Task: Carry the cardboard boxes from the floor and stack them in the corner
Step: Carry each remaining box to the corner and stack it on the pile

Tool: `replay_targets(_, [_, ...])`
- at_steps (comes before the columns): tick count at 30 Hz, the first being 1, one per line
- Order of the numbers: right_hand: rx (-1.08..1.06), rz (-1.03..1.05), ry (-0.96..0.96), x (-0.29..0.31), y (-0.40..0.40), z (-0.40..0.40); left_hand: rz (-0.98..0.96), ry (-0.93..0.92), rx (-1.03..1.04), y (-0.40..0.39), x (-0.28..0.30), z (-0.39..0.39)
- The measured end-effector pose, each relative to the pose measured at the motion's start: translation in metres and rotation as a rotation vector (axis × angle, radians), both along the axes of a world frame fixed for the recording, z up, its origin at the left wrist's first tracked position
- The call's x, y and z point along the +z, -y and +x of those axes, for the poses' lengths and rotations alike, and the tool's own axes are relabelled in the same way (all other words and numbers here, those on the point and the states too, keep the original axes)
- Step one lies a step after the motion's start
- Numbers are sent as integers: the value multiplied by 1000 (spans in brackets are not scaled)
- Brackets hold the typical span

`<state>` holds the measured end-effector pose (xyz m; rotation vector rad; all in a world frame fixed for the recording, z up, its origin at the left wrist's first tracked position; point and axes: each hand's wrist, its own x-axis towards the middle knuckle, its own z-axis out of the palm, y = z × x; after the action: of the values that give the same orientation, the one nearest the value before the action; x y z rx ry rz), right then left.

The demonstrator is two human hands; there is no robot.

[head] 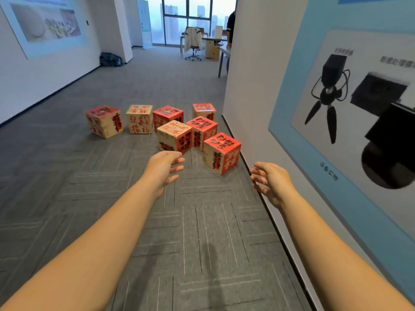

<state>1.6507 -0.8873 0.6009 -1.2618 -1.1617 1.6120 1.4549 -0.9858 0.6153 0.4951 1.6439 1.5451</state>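
Reaching out, the left hand (165, 167) and right hand (270, 180) have fingers apart and hold nothing. The seven red and tan cardboard boxes (221, 152) sit on the grey carpet floor (67, 187), mid-frame. Grabbing the nearest one crookedly could bump its neighbours away.

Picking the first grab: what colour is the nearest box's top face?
Red with black characters, on the nearest box; head view.

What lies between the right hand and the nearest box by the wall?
Only bare grey carpet separates the right hand from the nearest box, per the head view.
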Motion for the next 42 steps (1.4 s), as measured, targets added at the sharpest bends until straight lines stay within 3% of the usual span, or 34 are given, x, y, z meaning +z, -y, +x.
replay_targets(10, [23, -21, 22, -9, -156, -70, -3, -13, -26, -159, -12, -62])
replay_targets(25, [-136, -38, 37, -18, -418, -248, -65, -57, -155, -446, -29, -261])
replay_targets(42, [-296, -157, 48, -63, -736, -340, -179, -93, -300, -774, -72, -358])
